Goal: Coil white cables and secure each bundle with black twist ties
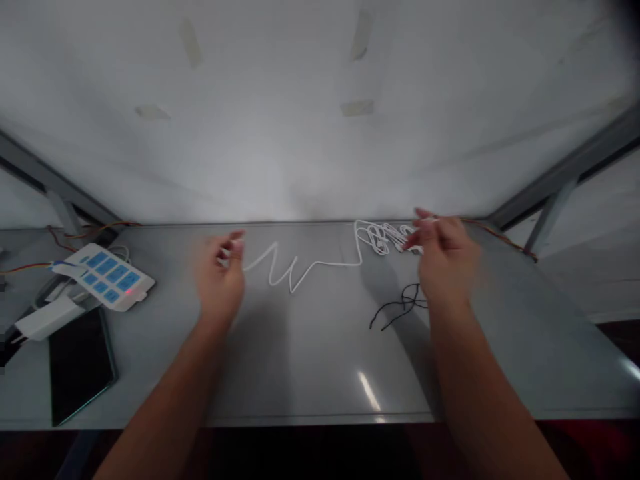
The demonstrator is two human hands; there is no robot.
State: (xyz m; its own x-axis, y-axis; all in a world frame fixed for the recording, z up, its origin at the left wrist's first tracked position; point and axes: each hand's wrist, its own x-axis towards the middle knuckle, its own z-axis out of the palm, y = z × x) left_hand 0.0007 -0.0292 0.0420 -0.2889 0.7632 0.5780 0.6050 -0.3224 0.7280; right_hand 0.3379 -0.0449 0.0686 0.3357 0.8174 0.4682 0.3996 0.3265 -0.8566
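Observation:
A white cable [336, 264] zigzags across the grey table, with its left stretch running up to my left hand [220, 270]. The fingers of that hand are closed in a pinch on this cable, a bit above the tabletop. On the right the same cable leads toward a loosely coiled bundle of white cables [380, 239] near the wall. My right hand [447, 260] is beside the bundle and partly covers it. Its thumb and fingertips are pressed together; something whitish shows there, blurred. A thin black cord [411, 301] lies tangled just left of my right wrist.
At the left is a white power strip [113, 275] with blue sockets and a red light. A white adapter [50, 317] and a dark-screened tablet [81, 367] are in front of it. The wall [280, 133] rises behind the table, and metal posts flank both sides.

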